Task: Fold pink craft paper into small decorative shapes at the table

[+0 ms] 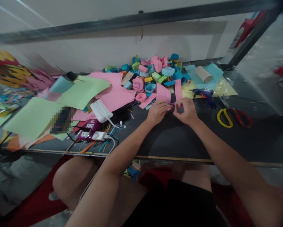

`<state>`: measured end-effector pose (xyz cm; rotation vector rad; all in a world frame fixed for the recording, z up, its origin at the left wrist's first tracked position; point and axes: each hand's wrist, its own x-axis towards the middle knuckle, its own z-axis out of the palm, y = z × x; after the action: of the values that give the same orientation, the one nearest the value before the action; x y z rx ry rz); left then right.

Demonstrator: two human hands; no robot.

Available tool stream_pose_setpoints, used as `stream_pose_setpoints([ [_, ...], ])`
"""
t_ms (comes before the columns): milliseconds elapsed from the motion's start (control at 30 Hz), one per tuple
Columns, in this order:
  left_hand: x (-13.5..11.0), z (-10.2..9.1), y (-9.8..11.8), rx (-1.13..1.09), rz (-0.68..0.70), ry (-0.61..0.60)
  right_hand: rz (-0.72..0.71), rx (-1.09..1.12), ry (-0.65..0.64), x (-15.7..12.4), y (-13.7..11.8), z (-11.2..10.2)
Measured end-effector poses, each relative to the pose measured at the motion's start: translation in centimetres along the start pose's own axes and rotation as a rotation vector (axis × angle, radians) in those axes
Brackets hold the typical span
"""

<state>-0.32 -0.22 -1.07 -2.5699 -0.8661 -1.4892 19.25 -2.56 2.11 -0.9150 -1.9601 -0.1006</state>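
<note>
My left hand point(157, 112) and my right hand point(186, 111) meet close together above the dark tabletop, both with fingers pinched. Between them is a small piece of pink paper point(171, 108), mostly hidden by the fingers. A thin purple stick-like thing point(171, 103) shows by the fingertips; its kind I cannot make out. Just beyond the hands lie a pink paper sheet point(163, 92) and an upright-looking pink strip point(178, 90). Scissors point(236, 116) with one yellow and one red handle rest to the right of my right hand, near a blue glue gun point(204, 92).
Folded paper boxes point(157, 66) are heaped against the wall. A cardboard tube point(203, 74) lies on blue paper at back right. Leftward are green sheets point(84, 91), a purple power socket point(90, 127), a white adapter point(100, 111) and a cable point(113, 145) hanging over the table edge.
</note>
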Motion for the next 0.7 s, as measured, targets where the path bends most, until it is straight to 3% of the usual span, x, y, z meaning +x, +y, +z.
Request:
stream_pose_setpoints([
  [467,0.4,-0.7,-0.4,-0.032,-0.006,0.096,0.02,0.008,0.031,0.2,2.0,-0.4],
  [700,0.7,-1.1,-0.3,-0.012,-0.003,0.178,0.102,-0.016,0.045,0.3,2.6,-0.9],
])
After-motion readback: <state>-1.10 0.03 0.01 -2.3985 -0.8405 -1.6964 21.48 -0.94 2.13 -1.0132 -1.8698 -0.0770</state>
